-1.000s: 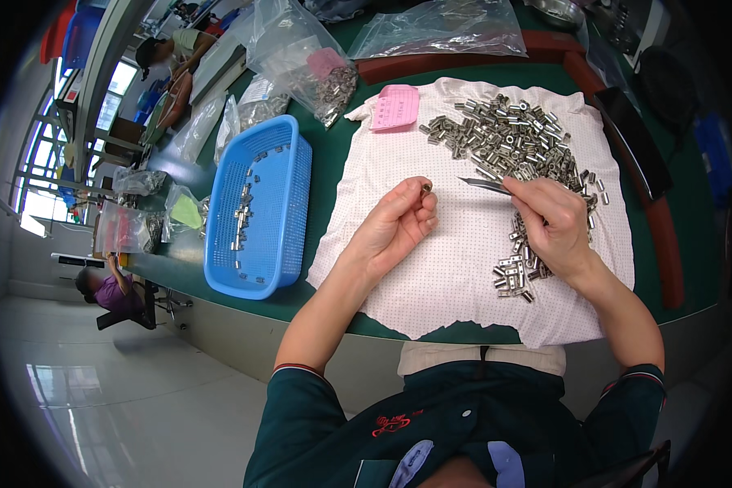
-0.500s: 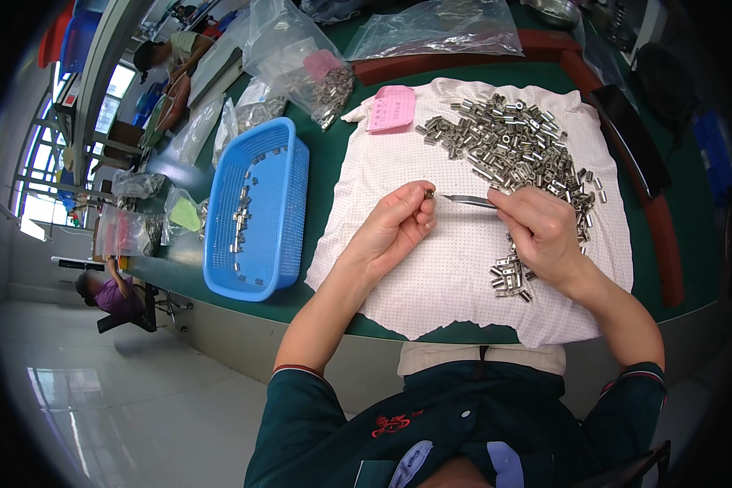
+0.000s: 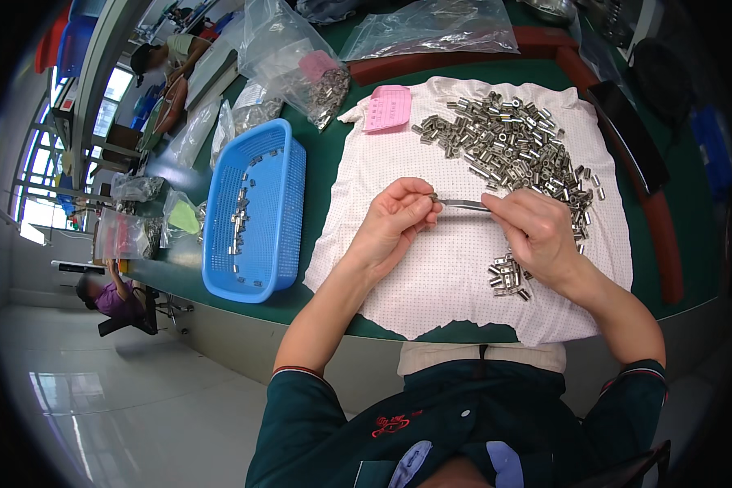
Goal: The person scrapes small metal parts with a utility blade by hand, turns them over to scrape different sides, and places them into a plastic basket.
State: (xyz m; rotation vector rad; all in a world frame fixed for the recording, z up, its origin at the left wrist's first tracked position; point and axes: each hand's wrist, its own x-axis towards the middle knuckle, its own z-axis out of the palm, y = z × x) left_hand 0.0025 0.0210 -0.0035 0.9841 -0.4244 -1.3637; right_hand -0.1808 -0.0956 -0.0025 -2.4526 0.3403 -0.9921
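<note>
Pinched between the thumb and fingers of my left hand [image 3: 396, 221] is a small metal part [image 3: 434, 198], mostly covered by the fingertips. My right hand [image 3: 537, 234] is closed around a slim, grey pointed tool [image 3: 468, 205], whose kind I cannot make out for certain; its tip touches or nearly touches the part. Both hands hover over a white dotted cloth [image 3: 431, 293]. Beyond and beside my right hand spreads a large pile of short metal cylinders [image 3: 512, 142]. A smaller group of metal parts [image 3: 508, 276] lies just below that hand.
Left of the cloth stands a blue plastic basket [image 3: 295, 211] with several metal parts inside. A pink card [image 3: 388, 108] lies on the cloth's far left corner. Clear bags of parts [image 3: 327, 93] sit farther back. A red-brown raised edging [image 3: 663, 244] borders the right side.
The tool in my right hand has moved left, and its tip has come up to the small part. My left hand has turned slightly, its fingers shifting around the part.
</note>
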